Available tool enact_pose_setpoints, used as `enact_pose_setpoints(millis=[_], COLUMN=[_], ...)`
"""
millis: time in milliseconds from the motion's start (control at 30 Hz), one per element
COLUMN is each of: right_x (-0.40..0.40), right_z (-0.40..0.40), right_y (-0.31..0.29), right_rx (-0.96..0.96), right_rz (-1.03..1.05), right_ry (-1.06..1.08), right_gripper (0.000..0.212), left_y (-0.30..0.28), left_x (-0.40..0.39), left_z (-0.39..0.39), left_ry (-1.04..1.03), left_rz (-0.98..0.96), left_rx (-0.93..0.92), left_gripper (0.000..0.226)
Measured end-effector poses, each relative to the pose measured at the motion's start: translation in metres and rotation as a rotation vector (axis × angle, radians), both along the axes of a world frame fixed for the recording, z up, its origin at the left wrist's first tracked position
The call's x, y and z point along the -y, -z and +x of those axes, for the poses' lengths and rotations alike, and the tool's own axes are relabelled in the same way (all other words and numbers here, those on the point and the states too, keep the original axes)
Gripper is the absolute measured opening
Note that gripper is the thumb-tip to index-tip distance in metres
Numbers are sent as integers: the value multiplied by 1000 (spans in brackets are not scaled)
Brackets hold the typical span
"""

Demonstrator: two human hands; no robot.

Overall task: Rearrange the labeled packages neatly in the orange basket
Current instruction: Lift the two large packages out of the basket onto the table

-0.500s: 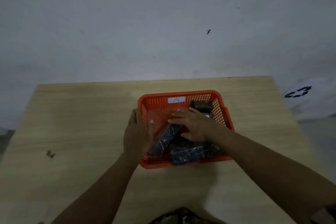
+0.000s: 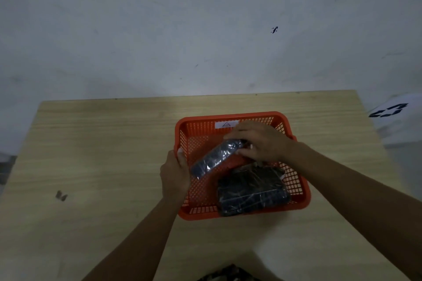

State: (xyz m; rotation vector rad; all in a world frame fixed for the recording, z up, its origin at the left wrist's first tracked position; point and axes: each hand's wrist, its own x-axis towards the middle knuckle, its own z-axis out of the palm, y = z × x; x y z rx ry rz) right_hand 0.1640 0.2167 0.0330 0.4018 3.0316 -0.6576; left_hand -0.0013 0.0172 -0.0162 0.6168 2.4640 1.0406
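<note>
An orange mesh basket (image 2: 296, 203) stands on the wooden table, with a white label (image 2: 225, 124) on its far wall. My right hand (image 2: 260, 140) grips the far end of a long dark wrapped package (image 2: 214, 158), which slants up over the basket's left half. My left hand (image 2: 174, 173) holds the basket's left wall, thumb hooked over the rim. A larger dark wrapped package (image 2: 251, 191) lies flat in the near right of the basket. Anything under my right hand is hidden.
The light wooden table (image 2: 102, 143) stands against a grey-white wall. A small dark scrap (image 2: 61, 196) lies on the table to the left. A white surface with black markings (image 2: 391, 110) is at the far right, beyond the table's edge.
My right hand has closed on the long package and lifted its far end toward the back of the basket. My left hand stays on the basket's left wall.
</note>
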Motion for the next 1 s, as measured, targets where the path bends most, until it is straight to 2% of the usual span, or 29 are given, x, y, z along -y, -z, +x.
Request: enact_pose_setpoints(millis=[233, 433, 600, 900, 1000], right_x=[-38, -69, -87, -92, -92], right_z=[-2, -41, -77, -102, -106], right_y=[-32, -28, -17, 37, 45], right_rx=[-221, -169, -290, -248, -216], right_rz=[-427, -524, -672, -837, -851], right_ry=[507, 560, 673, 879, 892], right_gripper=[45, 29, 24, 40, 34], left_y=[-5, -2, 1, 1, 0], left_x=[-3, -3, -4, -8, -9], left_z=[4, 3, 2, 5, 6], left_ry=[-2, -18, -31, -41, -40], left_rz=[-41, -45, -62, -111, -140], left_rx=[-11, -52, -77, -81, -96], left_gripper=[38, 41, 42, 36, 37])
